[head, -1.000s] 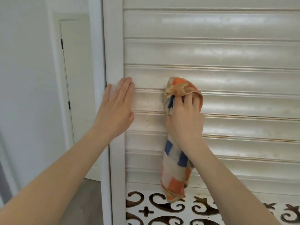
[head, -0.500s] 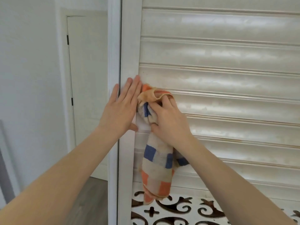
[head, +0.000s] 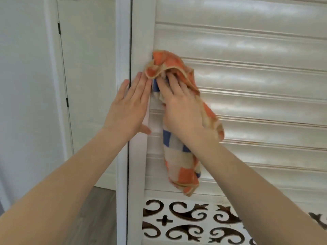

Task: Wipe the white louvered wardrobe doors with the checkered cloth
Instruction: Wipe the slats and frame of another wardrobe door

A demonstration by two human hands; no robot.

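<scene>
The white louvered wardrobe door (head: 256, 76) fills the right of the view, its slats running level. My right hand (head: 180, 110) holds the orange, blue and cream checkered cloth (head: 180, 167) bunched against the slats at their left end, next to the door's upright frame piece (head: 141, 41). A fold of cloth covers my fingertips, and the rest hangs down below my wrist. My left hand (head: 127, 106) lies flat with straight fingers on that frame piece, its fingertips touching the cloth's edge.
Below the slats is a white panel with dark scroll cut-outs (head: 185, 221). Left of the wardrobe stand a white wall and a closed room door (head: 88, 85) with dark hinges. Grey wood floor (head: 95, 218) shows at the lower left.
My right hand has slid the cloth left along the slats to the frame piece and slightly upward. My left hand has stayed flat on the frame.
</scene>
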